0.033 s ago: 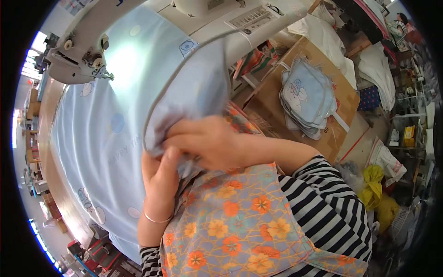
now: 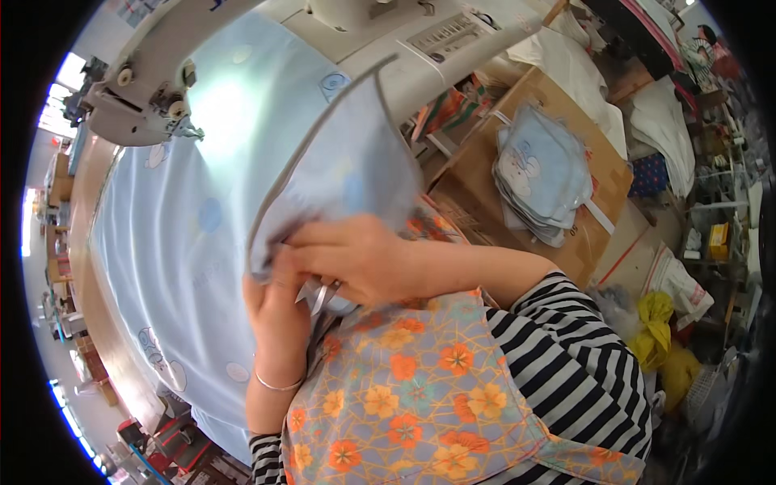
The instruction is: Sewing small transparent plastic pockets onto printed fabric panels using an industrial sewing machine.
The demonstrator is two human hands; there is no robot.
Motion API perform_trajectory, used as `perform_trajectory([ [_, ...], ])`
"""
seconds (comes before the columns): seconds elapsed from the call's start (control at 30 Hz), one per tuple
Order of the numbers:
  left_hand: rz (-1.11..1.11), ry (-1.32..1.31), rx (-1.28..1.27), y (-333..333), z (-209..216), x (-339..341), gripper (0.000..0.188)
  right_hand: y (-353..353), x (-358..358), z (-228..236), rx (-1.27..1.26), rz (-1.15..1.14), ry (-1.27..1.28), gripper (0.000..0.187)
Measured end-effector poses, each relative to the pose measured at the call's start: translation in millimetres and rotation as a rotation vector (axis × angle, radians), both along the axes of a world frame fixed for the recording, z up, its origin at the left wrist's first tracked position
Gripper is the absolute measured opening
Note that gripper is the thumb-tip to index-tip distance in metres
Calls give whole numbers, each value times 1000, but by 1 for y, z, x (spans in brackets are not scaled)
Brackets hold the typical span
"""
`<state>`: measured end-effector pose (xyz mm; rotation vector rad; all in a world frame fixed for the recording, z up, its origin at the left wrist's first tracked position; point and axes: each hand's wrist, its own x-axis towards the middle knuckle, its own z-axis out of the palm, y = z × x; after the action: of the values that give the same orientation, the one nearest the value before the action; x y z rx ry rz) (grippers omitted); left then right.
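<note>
My left hand [image 2: 279, 311] is closed on the lower corner of a light blue cloth piece [image 2: 331, 166] with dark grey edging. My right hand [image 2: 356, 255] presses against the same corner, its fingers bent and meeting the left fingertips there. A shiny metal tool [image 2: 321, 297] with narrow tips pokes out under the right fingers; most of it is hidden, so its kind is unclear. The cloth piece rises from my hands to a point near the sewing machine. Behind it, a large light blue printed cloth [image 2: 174, 267] drapes over the table.
A sewing machine head [image 2: 133, 113] with a bright lamp stands at upper left. To the right, a stack of light blue cloth pieces [image 2: 537, 166] lies on a cardboard box [image 2: 610, 182]. Yellow bags [image 2: 653, 323] and shelving are farther right.
The cloth piece has shifted slightly left and its raised part has opened out. My right fingers have moved a little left, and more of the metal tool shows.
</note>
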<state>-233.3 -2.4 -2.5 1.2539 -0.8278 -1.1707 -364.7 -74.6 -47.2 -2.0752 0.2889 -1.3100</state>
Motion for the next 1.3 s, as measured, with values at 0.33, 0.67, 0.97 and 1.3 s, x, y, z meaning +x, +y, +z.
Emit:
perform_trajectory([
  [0.33, 820, -71, -2, 73, -17, 177, 28, -53, -80, -108, 783, -291, 58, 15],
  [0.67, 745, -205, 200, 97, -38, 249, 26, -67, -133, -30, 740, -84, 347, 12],
  [0.97, 512, -462, 185, 57, -3, 206, 24, -92, -59, 42, 192, -622, 601, 20],
  [1.3, 334, -1476, -18, -5, 15, 173, 50, -89, -4, 42, -94, -412, 653, 27],
])
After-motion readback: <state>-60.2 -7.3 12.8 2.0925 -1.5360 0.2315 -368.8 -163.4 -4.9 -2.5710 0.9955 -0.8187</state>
